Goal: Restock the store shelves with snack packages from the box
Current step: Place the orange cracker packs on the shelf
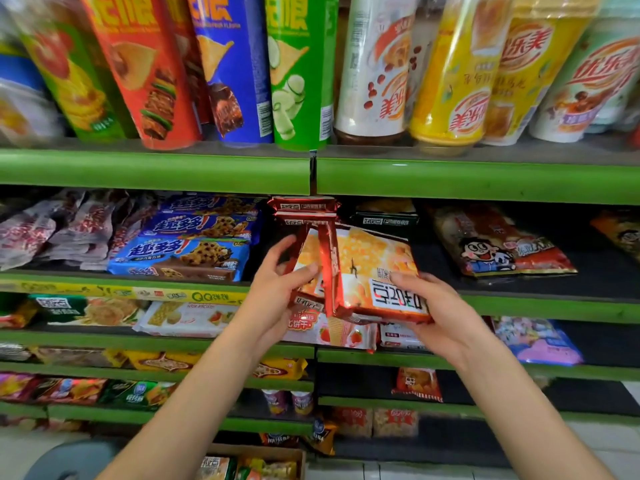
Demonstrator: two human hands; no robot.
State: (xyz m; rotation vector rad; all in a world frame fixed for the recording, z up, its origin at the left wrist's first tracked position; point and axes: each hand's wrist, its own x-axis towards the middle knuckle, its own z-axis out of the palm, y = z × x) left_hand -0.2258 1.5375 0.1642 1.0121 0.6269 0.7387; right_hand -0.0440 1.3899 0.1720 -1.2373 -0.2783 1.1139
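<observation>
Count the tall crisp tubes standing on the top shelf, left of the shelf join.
5 show: green-and-yellow tube far left, orange-red tube, a dark red tube mostly hidden behind it, blue tube, green cucumber tube beside the join. More may stand behind.

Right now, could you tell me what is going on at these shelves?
A person is restocking snacks. Both hands hold red snack packages in front of the second shelf: the left hand grips one standing on edge, the right hand holds another lying flatter. Similar red packs are already stacked on that shelf behind them. The open cardboard box sits on the floor below.
</observation>
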